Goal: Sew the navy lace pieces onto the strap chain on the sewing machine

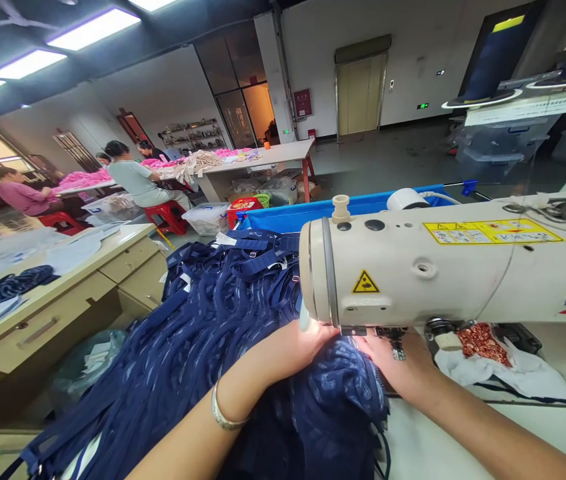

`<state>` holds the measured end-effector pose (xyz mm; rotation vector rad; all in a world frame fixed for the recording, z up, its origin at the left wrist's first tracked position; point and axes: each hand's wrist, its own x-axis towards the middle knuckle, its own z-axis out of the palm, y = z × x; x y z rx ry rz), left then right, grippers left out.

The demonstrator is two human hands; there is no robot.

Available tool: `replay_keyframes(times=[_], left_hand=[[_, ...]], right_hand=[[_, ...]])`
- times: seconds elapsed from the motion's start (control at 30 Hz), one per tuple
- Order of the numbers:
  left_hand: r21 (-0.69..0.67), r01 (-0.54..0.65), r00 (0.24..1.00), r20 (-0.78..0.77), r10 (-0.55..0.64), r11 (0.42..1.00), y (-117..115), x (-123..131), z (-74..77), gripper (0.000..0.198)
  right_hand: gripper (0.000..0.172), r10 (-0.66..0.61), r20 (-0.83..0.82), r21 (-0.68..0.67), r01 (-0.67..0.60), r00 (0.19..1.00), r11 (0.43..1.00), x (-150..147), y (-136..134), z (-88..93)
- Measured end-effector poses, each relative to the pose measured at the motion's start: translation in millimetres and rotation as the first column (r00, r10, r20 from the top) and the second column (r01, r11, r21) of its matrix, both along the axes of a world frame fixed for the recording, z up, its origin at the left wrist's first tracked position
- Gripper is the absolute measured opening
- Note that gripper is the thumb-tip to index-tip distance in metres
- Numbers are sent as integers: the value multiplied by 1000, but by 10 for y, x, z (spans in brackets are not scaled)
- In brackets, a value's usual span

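A cream sewing machine [443, 267] fills the right half of the head view. Beneath its head lies dark blue lace fabric [333, 393]. My left hand [307, 343] rests on that fabric just left of the needle area, a silver bracelet on its wrist; its fingers run under the machine head and are mostly hidden. My right hand [395, 363] presses flat on the fabric right beside the presser foot [397, 341]. A long heap of dark blue garments with straps [203, 320] trails away to the left.
A blue bin [313, 212] stands behind the machine. A beige desk with drawers [63, 307] is at the left. White cloth and a red patterned piece [483, 341] lie under the machine arm. Several people sit at far tables with pink garments [83, 179].
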<state>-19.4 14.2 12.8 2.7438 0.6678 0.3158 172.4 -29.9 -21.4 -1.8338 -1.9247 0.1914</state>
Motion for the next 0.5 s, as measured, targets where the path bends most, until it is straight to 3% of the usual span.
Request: replay_keyframes(times=[0.23,0.5], left_hand=[[21,-19,997,-75,20,1000,-15,-25,-11,27],[6,-40,992,-118,41,999,-46,-28,7,27]], right_hand=[[30,-15,49,-75,18,999,997,4,1,16],[30,9,89,40,-12,996,999,148,55,-415]])
